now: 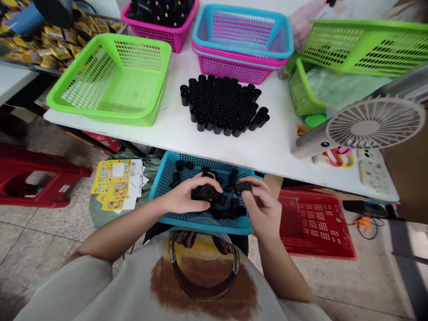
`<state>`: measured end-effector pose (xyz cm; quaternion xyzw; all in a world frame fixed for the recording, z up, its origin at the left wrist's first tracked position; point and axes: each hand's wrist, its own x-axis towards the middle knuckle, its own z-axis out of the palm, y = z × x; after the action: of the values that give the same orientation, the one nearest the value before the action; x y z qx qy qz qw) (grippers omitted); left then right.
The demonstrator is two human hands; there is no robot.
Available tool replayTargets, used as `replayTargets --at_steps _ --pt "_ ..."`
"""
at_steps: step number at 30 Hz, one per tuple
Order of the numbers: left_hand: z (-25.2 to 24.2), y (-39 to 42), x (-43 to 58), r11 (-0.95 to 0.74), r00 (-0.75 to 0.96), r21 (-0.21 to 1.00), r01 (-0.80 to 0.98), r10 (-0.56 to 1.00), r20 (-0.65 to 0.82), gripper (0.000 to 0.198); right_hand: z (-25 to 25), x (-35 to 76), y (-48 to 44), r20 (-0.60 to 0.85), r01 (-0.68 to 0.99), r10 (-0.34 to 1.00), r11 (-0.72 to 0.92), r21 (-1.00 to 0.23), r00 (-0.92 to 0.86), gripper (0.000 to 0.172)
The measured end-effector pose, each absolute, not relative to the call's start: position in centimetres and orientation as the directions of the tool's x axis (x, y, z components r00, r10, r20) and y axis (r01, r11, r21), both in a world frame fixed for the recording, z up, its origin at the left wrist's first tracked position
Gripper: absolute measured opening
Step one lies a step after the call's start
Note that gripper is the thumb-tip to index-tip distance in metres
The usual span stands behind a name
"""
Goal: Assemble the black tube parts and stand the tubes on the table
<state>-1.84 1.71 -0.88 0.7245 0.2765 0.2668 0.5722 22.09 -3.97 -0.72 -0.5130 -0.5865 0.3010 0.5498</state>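
1. Pinching a small black plastic cylinder (243, 188), the right hand (262, 203) is seen with its thumb and fingers closed on the piece, which is held just above a blue plastic basket (234, 227).
2. Curled fingers are kept around a dark clump (203, 193) by the left hand (189, 198); its exact make-up is hidden, but it is clearly grasped.
3. Loose black cylinders (177, 166) are scattered in the basket, close beneath both hands.
4. These pieces are judged light, stiff and somewhat slippery, so they are best taken around the barrel by thumb and fingertips.
5. Farther off, a larger heap of black cylinders (222, 104) is laid on a white table (174, 133), beside a green plastic basket (147, 120) and stacked blue and pink baskets (242, 31).
6. Beyond the heap, a pink basket (157, 31) is filled with dark items.
7. To the right, a small white fan (371, 125) is propped at the table's edge.
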Motion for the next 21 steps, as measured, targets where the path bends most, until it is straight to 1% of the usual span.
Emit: replayTargets --at_steps 1,2,4,5,6,7,8,10,12,15,18,21 --pt "-0.7 1.2 -1.9 -0.143 0.696 0.989 0.033 0.713 0.080 0.034 -0.3 21.6 -4.4 0.364 0.221 0.923 0.332 -0.917 0.127 0.006" --pt "-0.7 0.7 -2.0 -0.080 0.697 0.996 -0.028 0.713 0.076 0.038 0.0 21.1 -4.7 0.385 0.170 0.914 0.363 -0.916 0.126 0.009" --pt "-0.8 0.0 -2.0 0.072 0.727 0.989 -0.132 0.685 0.047 0.049 0.5 20.5 -4.9 0.406 0.105 0.905 0.395 -0.913 0.127 0.021" --pt "-0.7 -0.3 -2.0 0.128 0.743 0.978 -0.164 0.668 0.038 0.053 0.7 20.4 -4.9 0.411 0.101 0.903 0.401 -0.911 0.123 0.023" --pt "-0.6 -0.5 -2.0 0.143 0.748 0.973 -0.181 0.663 0.042 0.056 0.8 20.3 -4.8 0.413 0.113 0.904 0.401 -0.909 0.115 0.023" --pt "-0.4 -0.6 -2.0 0.114 0.739 0.977 -0.178 0.672 0.056 0.055 0.8 20.4 -4.6 0.412 0.133 0.905 0.397 -0.908 0.107 0.022" --pt "-0.1 -0.7 -2.1 0.047 0.724 0.987 -0.151 0.685 0.078 0.051 0.8 20.5 -4.5 0.409 0.153 0.907 0.392 -0.907 0.103 0.021" --pt "0.8 -0.8 -2.2 -0.128 0.702 0.989 -0.068 0.699 0.139 0.037 0.9 20.7 -4.1 0.410 0.170 0.905 0.389 -0.905 0.114 0.021" --pt "1.7 -0.8 -2.4 -0.223 0.738 0.975 -0.017 0.655 0.162 0.030 0.9 20.6 -3.9 0.407 0.149 0.906 0.389 -0.909 0.118 0.022" --pt "2.6 -0.9 -2.5 -0.219 0.818 0.976 0.005 0.562 0.122 0.033 0.9 20.1 -3.7 0.381 0.081 0.925 0.378 -0.922 0.015 0.027" --pt "2.8 -0.9 -2.5 -0.183 0.844 0.983 -0.003 0.527 0.101 0.037 1.0 19.6 -3.6 0.347 0.054 0.931 0.354 -0.934 -0.109 0.031" --pt "2.9 -0.8 -2.5 -0.139 0.848 0.988 -0.067 0.513 0.130 0.037 1.0 19.6 -3.4 0.348 0.044 0.931 0.354 -0.934 -0.111 0.030"
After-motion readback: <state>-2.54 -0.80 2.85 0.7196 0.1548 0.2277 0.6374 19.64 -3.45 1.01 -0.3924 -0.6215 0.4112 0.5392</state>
